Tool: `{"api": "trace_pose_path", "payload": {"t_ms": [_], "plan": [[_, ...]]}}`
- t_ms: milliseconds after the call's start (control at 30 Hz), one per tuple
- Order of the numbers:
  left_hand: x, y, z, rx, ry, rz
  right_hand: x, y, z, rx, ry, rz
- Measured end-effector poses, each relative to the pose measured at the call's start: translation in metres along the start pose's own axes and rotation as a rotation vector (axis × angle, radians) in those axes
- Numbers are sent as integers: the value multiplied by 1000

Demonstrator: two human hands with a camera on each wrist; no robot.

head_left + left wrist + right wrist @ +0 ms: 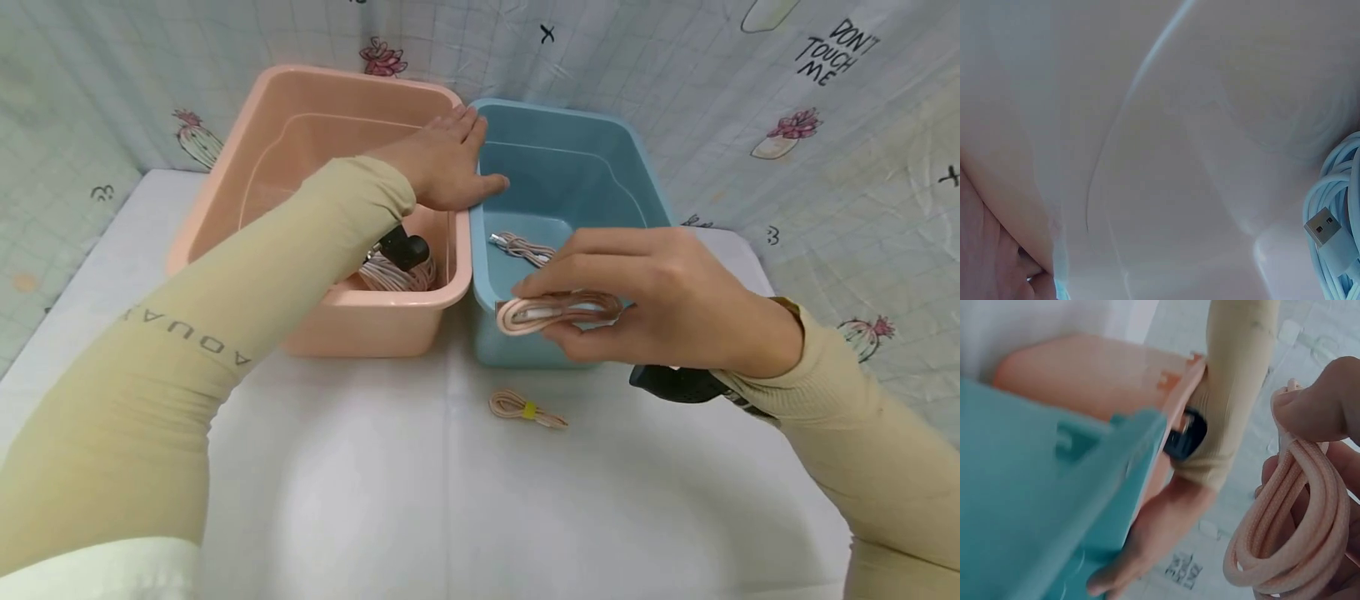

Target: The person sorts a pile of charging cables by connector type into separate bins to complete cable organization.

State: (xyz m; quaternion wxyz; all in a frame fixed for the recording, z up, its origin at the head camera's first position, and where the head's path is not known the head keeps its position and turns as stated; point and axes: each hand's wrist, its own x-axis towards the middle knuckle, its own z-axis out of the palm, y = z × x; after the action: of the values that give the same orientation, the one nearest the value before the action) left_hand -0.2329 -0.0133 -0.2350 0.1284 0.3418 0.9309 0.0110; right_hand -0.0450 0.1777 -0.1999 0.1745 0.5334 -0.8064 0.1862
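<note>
My right hand [637, 292] pinches a coiled pink charging cable [558, 312] between thumb and fingers, over the near rim of the blue bin [491, 287]. Its braided loops fill much of the right wrist view. My left hand [450, 162] rests with fingers extended across the adjoining rims of the pink bin [360, 302] and the blue one. Inside the blue bin lies a coiled cable [517, 246]. The pink bin contains coiled cables [397, 273], partly hidden by my left forearm; a USB plug [1325, 228] shows there in the left wrist view.
On the white tabletop [375, 475], in front of the blue bin, lies another pink cable [513, 406] bound with a yellow tie. Both bins stand side by side against a patterned curtain [645, 58] at the back.
</note>
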Motion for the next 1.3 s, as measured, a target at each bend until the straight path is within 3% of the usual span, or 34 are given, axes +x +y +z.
{"api": "trace_pose_path", "payload": {"t_ms": [400, 733, 1067, 1300], "plan": [[1, 0, 1, 0, 5, -8, 9, 31, -17, -3, 34, 137], [0, 1, 1, -10, 14, -8, 16, 55, -29, -108, -25, 215], [2, 0, 2, -5, 10, -11, 18, 78, -28, -64, 55, 378], [2, 0, 3, -9, 26, -6, 19, 97, -26, -135, 36, 513]]}}
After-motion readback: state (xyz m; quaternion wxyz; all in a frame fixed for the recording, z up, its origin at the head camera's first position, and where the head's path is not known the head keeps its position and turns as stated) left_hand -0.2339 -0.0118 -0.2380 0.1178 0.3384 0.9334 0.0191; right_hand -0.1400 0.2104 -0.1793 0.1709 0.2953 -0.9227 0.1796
